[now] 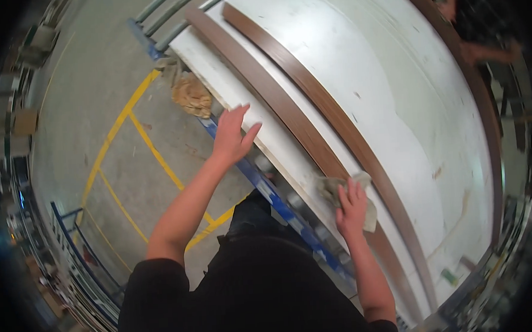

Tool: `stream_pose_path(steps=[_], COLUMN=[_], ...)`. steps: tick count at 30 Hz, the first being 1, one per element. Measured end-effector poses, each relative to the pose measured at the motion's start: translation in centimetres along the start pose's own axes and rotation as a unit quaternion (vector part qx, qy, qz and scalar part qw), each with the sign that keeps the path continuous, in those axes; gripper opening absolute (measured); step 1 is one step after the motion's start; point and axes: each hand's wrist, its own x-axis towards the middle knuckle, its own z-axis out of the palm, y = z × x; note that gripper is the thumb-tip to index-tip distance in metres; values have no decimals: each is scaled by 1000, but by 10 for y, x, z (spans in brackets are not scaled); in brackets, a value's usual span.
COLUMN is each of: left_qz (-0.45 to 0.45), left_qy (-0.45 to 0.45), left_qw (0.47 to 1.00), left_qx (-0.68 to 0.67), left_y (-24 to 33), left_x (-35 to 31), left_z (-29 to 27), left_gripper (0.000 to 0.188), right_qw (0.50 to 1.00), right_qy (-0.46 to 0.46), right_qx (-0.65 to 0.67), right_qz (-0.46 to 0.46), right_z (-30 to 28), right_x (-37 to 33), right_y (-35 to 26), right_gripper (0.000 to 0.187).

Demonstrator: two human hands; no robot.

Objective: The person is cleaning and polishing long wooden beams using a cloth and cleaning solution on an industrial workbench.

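Note:
My right hand [352, 208] presses a crumpled beige-grey cloth [367, 212] onto a long brown strip [255, 76], its fingers lying over the cloth. That strip rests lengthwise on a white tabletop [407, 98], near the edge closest to me. Just beyond it, a second brown strip [316, 91] lies roughly parallel, with a narrow white gap between. My left hand [235, 134] hovers by the table's near edge, fingers apart and holding nothing. A bunched tan cloth [191, 95] hangs at that edge, farther along from my left hand.
Along the table's far side runs another brown strip [489, 112], with a co-worker's hand [448, 9] beside it. The table's blue frame [267, 193] passes close to my body. Grey rollers [173, 8] extend at its far end. Yellow lines [119, 122] mark the floor at left.

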Motion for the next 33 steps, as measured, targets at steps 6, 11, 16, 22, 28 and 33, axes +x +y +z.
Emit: stream_pose_path(steps=[6,11,16,22,28,33], left_qz=[-147,-187,27,81,81,91], left_qy=[2,5,-94,-110,-61,-170], left_qw=[988,981,991,989,993,981], left_qx=[-35,-44,-90,-49,-54,-34], left_y=[-76,-66,-3,32,27,30], left_x=[-81,-122,-33,48,39,41], left_z=[-63,-54,16,79,88,72], left_gripper=[43,38,56,76,79,82], right_qw=[968,929,925,934,932,936], right_qy=[-25,-12,2,9,-14,-74], right_qx=[20,-68,-96,-93,-110,-60], right_qz=[-248,-363,-369,-344,-346,-338], right_z=[52,107,150,165,157,119], right_x=[296,502,645,720,660,570], right_y=[-125,-229,-308,-345,-313,-263], right_gripper=[75,69,67,62,68,74])
